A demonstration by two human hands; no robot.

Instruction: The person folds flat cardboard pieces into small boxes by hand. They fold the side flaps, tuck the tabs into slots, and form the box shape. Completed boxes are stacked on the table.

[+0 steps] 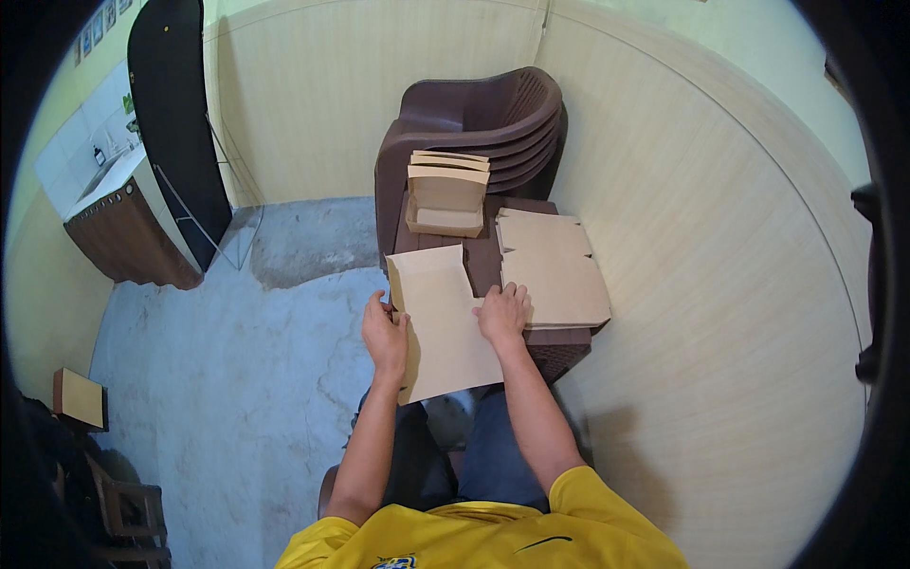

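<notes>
A flat brown cardboard box blank (438, 332) lies in front of me, partly over the brown plastic table and partly above my lap. Its left flap is bent upward. My left hand (384, 339) grips that left side, thumb on the inner face and fingers outside. On the opposite edge, my right hand (502, 313) holds the right flap with curled fingers. Beyond the blank, several nested open cardboard boxes (448, 190) stand with their lids raised. A stack of flat box blanks (555, 270) rests to the right, close to my right hand.
The brown plastic table (559, 349) has a woven-pattern side. Behind it rise stacked brown plastic chairs (483, 119). A beige panelled wall (701, 237) runs along the right. At far left are a curtained sink counter (133, 232), a tall black board (175, 123) and a small box (81, 398).
</notes>
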